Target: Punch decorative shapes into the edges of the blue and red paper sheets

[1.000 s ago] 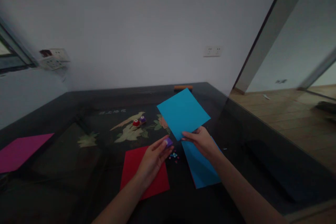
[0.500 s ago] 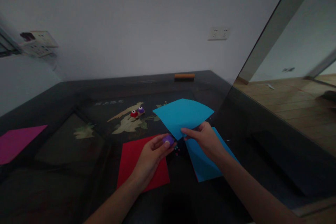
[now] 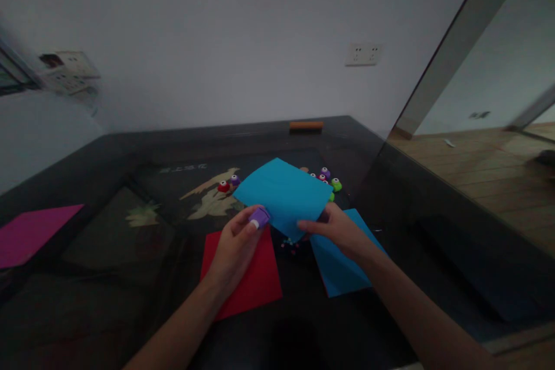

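Left grip is clamped on a purple paper punch, now slid onto the blue paper sheet's edge; right grip pinches that sheet, lowered since earlier above the desk.

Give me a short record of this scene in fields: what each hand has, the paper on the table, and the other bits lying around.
left hand: grips a small purple punch at the edge of the blue sheet
right hand: pinches the raised blue sheet
under the hands: red sheet, second blue sheet, punched bits
far left: magenta sheet
other punches: red and purple pair; a cluster behind the raised sheet
surface: dark table
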Motion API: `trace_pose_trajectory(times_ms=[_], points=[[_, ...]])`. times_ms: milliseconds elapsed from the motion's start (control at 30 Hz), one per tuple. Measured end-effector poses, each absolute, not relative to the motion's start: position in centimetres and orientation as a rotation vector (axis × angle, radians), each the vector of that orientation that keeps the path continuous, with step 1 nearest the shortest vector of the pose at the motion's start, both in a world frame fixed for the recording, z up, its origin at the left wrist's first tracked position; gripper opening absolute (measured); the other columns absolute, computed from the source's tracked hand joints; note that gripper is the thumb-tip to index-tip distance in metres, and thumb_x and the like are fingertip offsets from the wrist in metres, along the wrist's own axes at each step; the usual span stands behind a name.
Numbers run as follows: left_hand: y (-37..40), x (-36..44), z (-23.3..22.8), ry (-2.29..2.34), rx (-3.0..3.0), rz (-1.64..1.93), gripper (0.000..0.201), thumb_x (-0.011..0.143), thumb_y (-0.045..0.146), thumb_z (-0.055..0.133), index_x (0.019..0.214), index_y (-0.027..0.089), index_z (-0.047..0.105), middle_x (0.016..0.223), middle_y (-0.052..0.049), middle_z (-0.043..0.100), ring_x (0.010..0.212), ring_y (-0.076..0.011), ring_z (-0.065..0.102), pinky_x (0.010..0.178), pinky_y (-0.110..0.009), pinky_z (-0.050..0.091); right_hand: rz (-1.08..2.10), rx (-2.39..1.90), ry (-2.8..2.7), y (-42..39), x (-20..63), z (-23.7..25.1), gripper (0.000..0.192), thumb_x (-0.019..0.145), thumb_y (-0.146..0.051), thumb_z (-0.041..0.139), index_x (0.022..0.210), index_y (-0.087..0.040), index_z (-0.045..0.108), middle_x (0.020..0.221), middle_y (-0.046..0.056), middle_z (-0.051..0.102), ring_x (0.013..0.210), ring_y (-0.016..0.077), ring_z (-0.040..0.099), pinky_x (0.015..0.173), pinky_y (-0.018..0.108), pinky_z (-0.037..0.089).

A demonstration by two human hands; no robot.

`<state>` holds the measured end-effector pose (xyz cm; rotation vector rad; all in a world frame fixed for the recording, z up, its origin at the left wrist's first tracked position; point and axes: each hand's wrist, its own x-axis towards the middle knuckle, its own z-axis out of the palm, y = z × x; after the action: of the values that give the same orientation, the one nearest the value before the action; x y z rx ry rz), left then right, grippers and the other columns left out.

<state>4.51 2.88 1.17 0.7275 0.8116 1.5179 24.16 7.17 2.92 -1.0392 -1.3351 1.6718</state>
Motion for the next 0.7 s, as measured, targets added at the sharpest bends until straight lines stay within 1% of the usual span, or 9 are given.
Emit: trace_pose_trajectory(times_ms=[67, 167, 300, 400, 467, 533, 633, 700], points=[[2.6, 4.4, 1.1, 0.852, 0.809, 1.514, 0.039, 0.052, 0.035, 0.084, 0.086, 0.02, 0.073, 0.085, -0.002, 0.069, 0.081, -0.0146, 0.061, 0.077, -0.023, 0.047, 1.698, -1.019, -1.324, 7.3, 24.3, 2.9, 0.039, 0.065, -0.038, 0.075, 0.094, -0.015, 0.064, 0.086, 0.008, 0.069, 0.071, 0.018, 0.065, 0.054, 0.027, 0.053], [2.1, 4.2, 1.1, 0.911, 0.966, 1.507, 0.039, 0.054, 0.033, 0.083, 0.089, 0.022, 0.072, 0.089, -0.001, 0.069, 0.082, -0.014, 0.062, 0.074, -0.02, 0.047, 1.671, -0.985, -1.34, 7.7, 24.5, 2.6, 0.035, 0.065, -0.04, 0.074, 0.085, -0.013, 0.065, 0.077, 0.007, 0.069, 0.065, 0.0159, 0.064, 0.054, 0.026, 0.052], [2.4, 4.2, 1.0, 1.124, 1.026, 1.488, 0.034, 0.063, 0.031, 0.078, 0.094, 0.02, 0.07, 0.094, -0.002, 0.069, 0.089, -0.0168, 0.062, 0.08, -0.025, 0.048, 1.593, -1.01, -1.356, 8.2, 24.6, 2.1, 0.035, 0.062, -0.039, 0.077, 0.083, -0.013, 0.067, 0.072, 0.005, 0.069, 0.062, 0.0152, 0.063, 0.054, 0.026, 0.052], [2.7, 4.5, 0.9, 1.235, 0.964, 1.428, 0.038, 0.066, 0.032, 0.076, 0.099, 0.017, 0.067, 0.096, -0.005, 0.07, 0.09, -0.0199, 0.063, 0.083, -0.031, 0.048, 1.533, -1.055, -1.423, 8.2, 24.5, 2.2, 0.031, 0.065, -0.039, 0.075, 0.079, -0.013, 0.067, 0.073, 0.006, 0.07, 0.064, 0.0157, 0.065, 0.054, 0.025, 0.053], [2.7, 4.6, 1.1, 1.252, 0.949, 1.4, 0.039, 0.066, 0.033, 0.076, 0.1, 0.016, 0.066, 0.095, -0.006, 0.07, 0.09, -0.0211, 0.064, 0.083, -0.032, 0.049, 1.502, -1.069, -1.481, 8.0, 24.4, 2.4, 0.028, 0.067, -0.038, 0.073, 0.077, -0.012, 0.066, 0.072, 0.005, 0.07, 0.062, 0.0156, 0.065, 0.054, 0.026, 0.053], [2.6, 4.7, 1.3, 1.259, 0.948, 1.388, 0.038, 0.065, 0.032, 0.076, 0.099, 0.016, 0.067, 0.093, -0.006, 0.071, 0.089, -0.0214, 0.065, 0.081, -0.032, 0.049, 1.505, -1.064, -1.489, 7.9, 24.4, 2.5, 0.029, 0.068, -0.035, 0.073, 0.084, -0.013, 0.066, 0.076, 0.006, 0.071, 0.063, 0.0162, 0.066, 0.053, 0.026, 0.055], [2.5, 4.8, 1.7, 1.271, 0.949, 1.384, 0.036, 0.063, 0.031, 0.077, 0.095, 0.017, 0.068, 0.09, -0.005, 0.071, 0.086, -0.0215, 0.065, 0.078, -0.031, 0.05, 1.536, -1.056, -1.466, 8.0, 24.5, 2.4, 0.038, 0.067, -0.03, 0.074, 0.099, -0.014, 0.063, 0.083, 0.006, 0.072, 0.067, 0.0181, 0.068, 0.054, 0.028, 0.057], [2.5, 4.8, 1.7, 1.266, 0.95, 1.385, 0.035, 0.063, 0.029, 0.078, 0.094, 0.017, 0.069, 0.089, -0.005, 0.071, 0.084, -0.0207, 0.065, 0.077, -0.03, 0.05, 1.544, -1.067, -1.462, 8.1, 24.6, 2.2, 0.041, 0.066, -0.028, 0.075, 0.103, -0.014, 0.062, 0.083, 0.007, 0.072, 0.068, 0.019, 0.068, 0.057, 0.03, 0.058]])
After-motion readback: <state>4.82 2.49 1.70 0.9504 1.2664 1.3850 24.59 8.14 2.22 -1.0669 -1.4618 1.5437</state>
